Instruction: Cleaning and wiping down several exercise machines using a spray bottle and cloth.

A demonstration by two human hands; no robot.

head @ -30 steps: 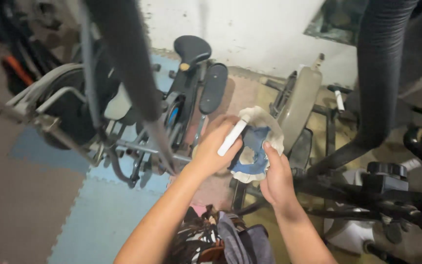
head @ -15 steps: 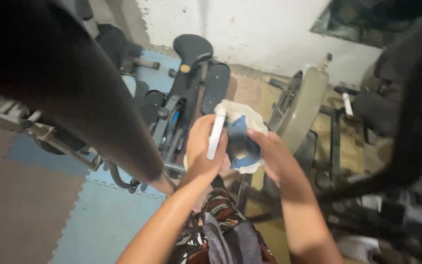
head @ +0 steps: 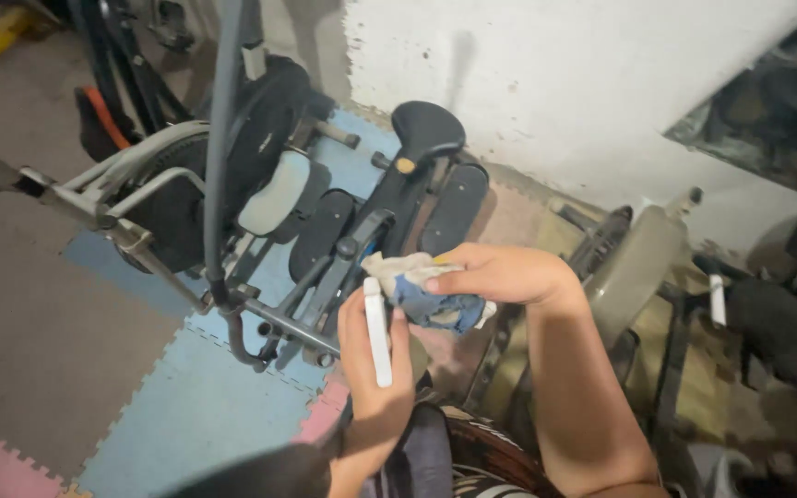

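Two bare hands meet just above the person's lap. Nearest the camera, the left hand (head: 375, 383) rises with its fingers (head: 354, 325) wrapped around a slim white stick-shaped thing (head: 377, 332), held upright; what it is cannot be told. Just right of those fingers and touching them, the right hand (head: 509, 275) reaches across, its fingers (head: 458, 279) pinched down on a crumpled cloth (head: 422, 290), cream on top and blue beneath.

Compared with half a second ago, the white stick has swung from a slant to nearly vertical and sits lower, while the cloth has shifted from behind the left hand to its right side, now gripped from above. The view has also dropped and cleared, so a dark blurred bar no longer covers the left of the scene.

Below the fingers lie foam floor mats (head: 177, 406) in blue, pink and grey. Beyond the fingers stands a grey exercise machine (head: 325, 221) with black foot pedals and a black saddle (head: 426, 129). Farther off, a stained white wall (head: 555, 83) closes the scene.
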